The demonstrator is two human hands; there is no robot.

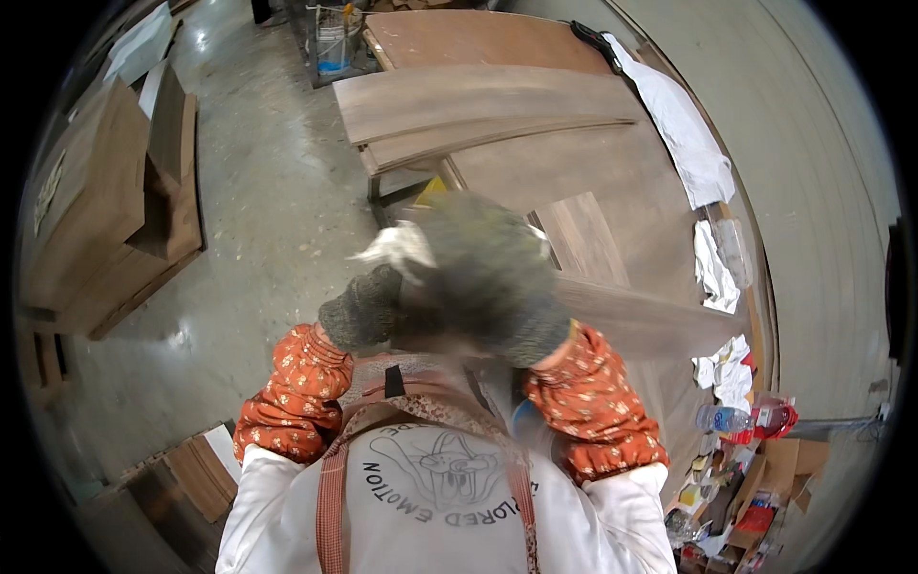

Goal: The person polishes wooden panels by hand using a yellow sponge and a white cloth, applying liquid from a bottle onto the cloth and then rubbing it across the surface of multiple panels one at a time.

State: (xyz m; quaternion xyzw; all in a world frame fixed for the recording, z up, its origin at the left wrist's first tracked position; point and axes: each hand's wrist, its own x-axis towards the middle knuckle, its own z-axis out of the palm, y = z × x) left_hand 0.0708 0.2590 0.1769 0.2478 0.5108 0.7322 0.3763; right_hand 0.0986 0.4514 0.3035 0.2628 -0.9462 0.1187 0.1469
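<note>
Left hand in a dark grey knitted glove (361, 308), partly hidden; cannot tell whether its fingers are curled or spread. Right hand in a matching glove (490, 273), motion-blurred; finger state likewise unreadable. Crumpled white cloth (402, 245) sits at the gloves, by the right one's left edge; which hand pinches it, unclear. Blurred brown wood-grain plank (660, 320) extends rightward from the right glove, near a short streaked wood-grain board (585, 234).

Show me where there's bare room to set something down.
Grey floor lies bare between the left brown stack and wooden worktop. The worktop has room between the small panel and long white cloth. Crowded: around the blue-labelled bottle, lower right.
</note>
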